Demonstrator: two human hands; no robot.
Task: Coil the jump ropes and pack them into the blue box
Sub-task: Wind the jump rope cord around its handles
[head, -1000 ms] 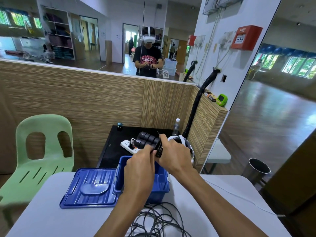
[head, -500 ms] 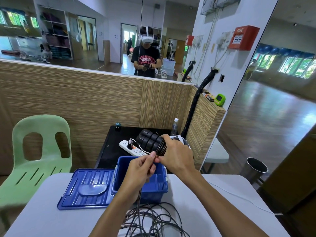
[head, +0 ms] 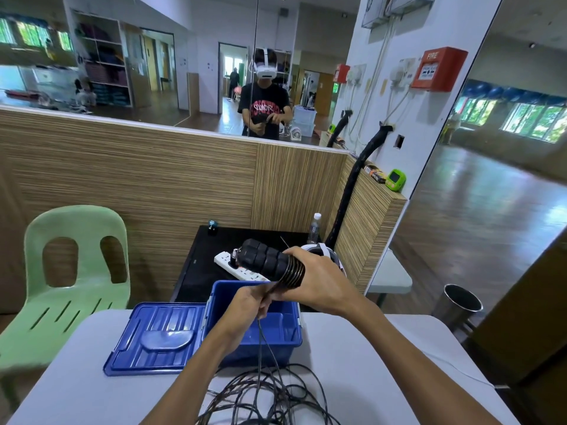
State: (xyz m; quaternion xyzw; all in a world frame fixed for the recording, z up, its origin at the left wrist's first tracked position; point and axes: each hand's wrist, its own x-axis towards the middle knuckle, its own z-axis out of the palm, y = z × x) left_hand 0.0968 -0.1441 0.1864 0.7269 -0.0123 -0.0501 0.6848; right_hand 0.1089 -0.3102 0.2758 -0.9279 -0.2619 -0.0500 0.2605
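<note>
Right hand (head: pixel 319 282) wraps its grip around the black jump rope handles (head: pixel 265 262), held up above the open blue box (head: pixel 288 335), cord turns wound tight at the near end. Left hand (head: pixel 250 303) pinches the cord (head: pixel 260 338) just below the handles, over the box. Loose cord hangs down into a tangle (head: pixel 270 397) on the white bench (head: pixel 368 357). The blue lid (head: pixel 156 342) lies flat beside the box, on its left.

Both forearms reach forward, wrists raised. The right hand (head: pixel 317 280) curls round the black handles (head: pixel 264 262) — the left hand (head: pixel 250 305), just below it, pinches the rope (head: pixel 260 335).
</note>
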